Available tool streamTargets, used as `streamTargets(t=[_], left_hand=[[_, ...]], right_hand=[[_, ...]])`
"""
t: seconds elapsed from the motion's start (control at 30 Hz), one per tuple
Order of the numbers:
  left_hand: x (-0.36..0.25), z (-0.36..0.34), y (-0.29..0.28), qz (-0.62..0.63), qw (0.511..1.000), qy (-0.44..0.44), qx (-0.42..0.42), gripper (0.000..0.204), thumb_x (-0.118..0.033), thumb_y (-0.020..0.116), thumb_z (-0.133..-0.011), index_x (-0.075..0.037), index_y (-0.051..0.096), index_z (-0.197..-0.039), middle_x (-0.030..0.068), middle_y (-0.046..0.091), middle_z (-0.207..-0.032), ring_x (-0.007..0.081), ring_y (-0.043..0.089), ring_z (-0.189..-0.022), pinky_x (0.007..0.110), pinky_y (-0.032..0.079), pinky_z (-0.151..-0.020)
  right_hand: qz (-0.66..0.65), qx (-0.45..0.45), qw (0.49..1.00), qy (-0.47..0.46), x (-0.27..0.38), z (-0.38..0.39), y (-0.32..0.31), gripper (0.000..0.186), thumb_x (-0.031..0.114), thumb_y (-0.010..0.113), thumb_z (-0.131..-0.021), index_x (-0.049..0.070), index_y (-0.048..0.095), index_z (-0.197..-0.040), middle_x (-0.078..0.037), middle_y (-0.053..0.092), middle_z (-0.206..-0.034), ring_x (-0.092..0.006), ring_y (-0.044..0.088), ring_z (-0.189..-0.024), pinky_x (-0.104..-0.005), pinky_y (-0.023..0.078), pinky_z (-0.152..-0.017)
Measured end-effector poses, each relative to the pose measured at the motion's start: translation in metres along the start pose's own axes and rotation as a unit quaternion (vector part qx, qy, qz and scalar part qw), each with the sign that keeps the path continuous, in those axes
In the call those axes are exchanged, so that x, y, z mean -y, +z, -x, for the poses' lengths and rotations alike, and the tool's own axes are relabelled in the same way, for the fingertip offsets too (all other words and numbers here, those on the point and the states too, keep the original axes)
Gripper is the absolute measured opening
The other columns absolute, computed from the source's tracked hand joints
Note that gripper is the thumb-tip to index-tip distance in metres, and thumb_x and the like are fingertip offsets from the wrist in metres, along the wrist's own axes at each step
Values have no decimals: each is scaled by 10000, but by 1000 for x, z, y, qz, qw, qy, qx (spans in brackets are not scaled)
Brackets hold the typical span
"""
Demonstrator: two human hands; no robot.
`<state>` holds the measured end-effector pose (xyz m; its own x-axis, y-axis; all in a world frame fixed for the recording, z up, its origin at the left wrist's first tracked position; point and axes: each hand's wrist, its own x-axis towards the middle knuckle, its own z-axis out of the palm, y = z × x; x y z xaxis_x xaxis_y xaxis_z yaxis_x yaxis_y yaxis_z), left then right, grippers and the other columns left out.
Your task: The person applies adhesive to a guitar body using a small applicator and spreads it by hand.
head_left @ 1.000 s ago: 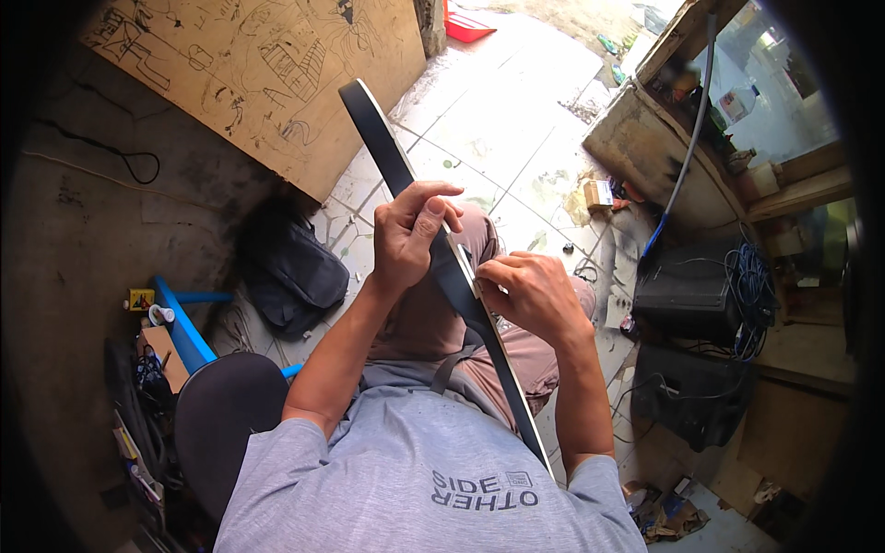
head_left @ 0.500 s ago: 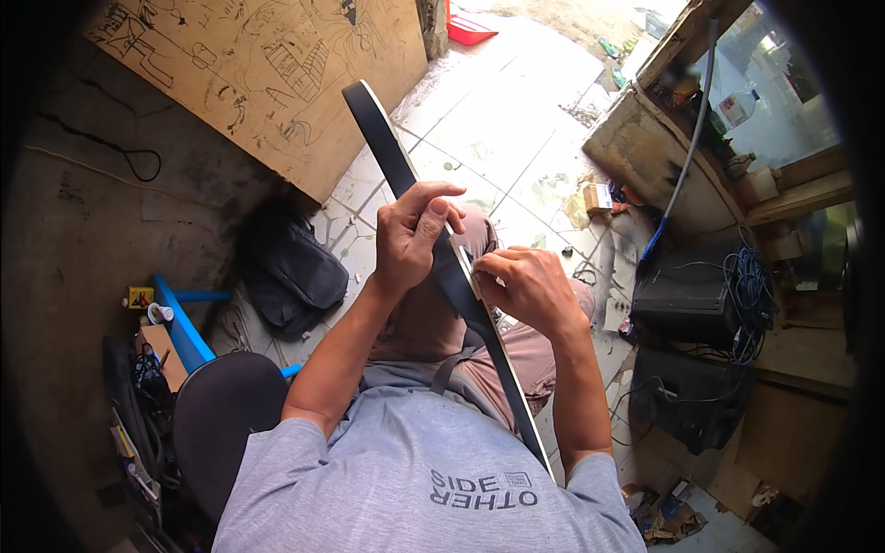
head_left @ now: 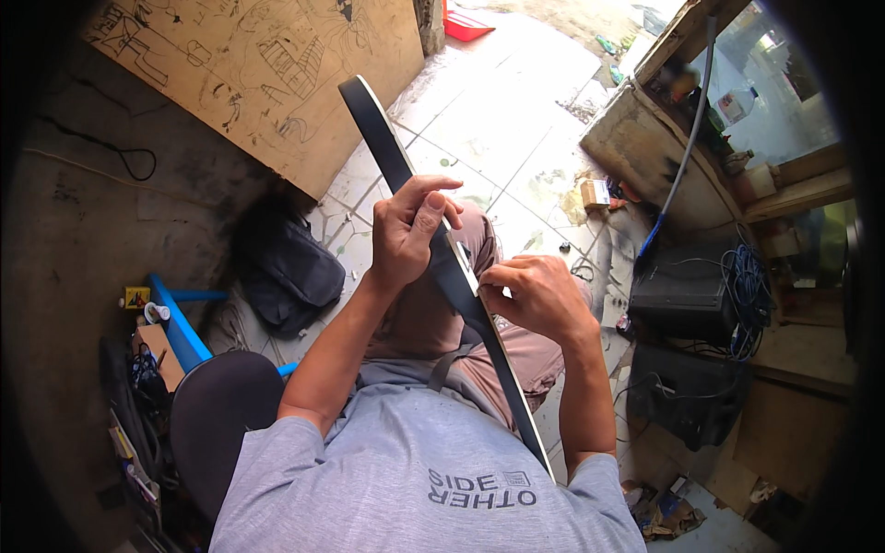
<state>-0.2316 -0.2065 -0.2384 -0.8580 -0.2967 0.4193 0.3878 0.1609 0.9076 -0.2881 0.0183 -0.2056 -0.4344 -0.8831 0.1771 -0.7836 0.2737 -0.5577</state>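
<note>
A long, narrow dark piece (head_left: 380, 138) with a pale edge stands edge-up across my lap, slanting from far left to near right and resting against my shirt. It has a gentle curve; its exact kind does not show. My left hand (head_left: 410, 226) is closed around its upper middle, with the index finger stretched across the edge. Just below, my right hand (head_left: 535, 295) is pinched close to the pale edge. What its fingertips hold, if anything, is hidden. A small whitish patch (head_left: 466, 263) shows on the edge beside those fingertips.
A black backpack (head_left: 290, 272) lies on the tiled floor to the left, near a blue stool leg (head_left: 180, 323) and a dark round seat (head_left: 226, 429). A drawn-on wooden board (head_left: 258, 83) stands far left. Black boxes (head_left: 687, 295) with coiled cables (head_left: 749, 295) stand right.
My right hand has shifted slightly right, uncovering more of the whitish patch on the edge. My left hand keeps almost the same place.
</note>
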Motion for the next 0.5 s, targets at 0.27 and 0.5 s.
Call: streamTargets(t=[0.27, 0.5], left_hand=[[0, 0, 3, 1, 1000, 8, -2, 335, -269, 551, -1124, 9, 707, -1230, 98, 735, -734, 161, 750, -828, 319, 573, -819], [2, -1, 0, 9, 1000, 5, -8, 342, -275, 551, -1126, 10, 705, -1235, 101, 737, -737, 164, 751, -828, 322, 572, -818]], right_hand=[[8, -24, 1000, -4, -7, -7, 9, 82, 156, 732, -843, 97, 684, -813, -70, 684, -740, -289, 721, -723, -440, 562, -638], [-26, 20, 999, 12, -5, -1, -3, 47, 146, 735, -825, 102, 727, -839, -86, 719, -759, -297, 729, -727, -433, 566, -647]])
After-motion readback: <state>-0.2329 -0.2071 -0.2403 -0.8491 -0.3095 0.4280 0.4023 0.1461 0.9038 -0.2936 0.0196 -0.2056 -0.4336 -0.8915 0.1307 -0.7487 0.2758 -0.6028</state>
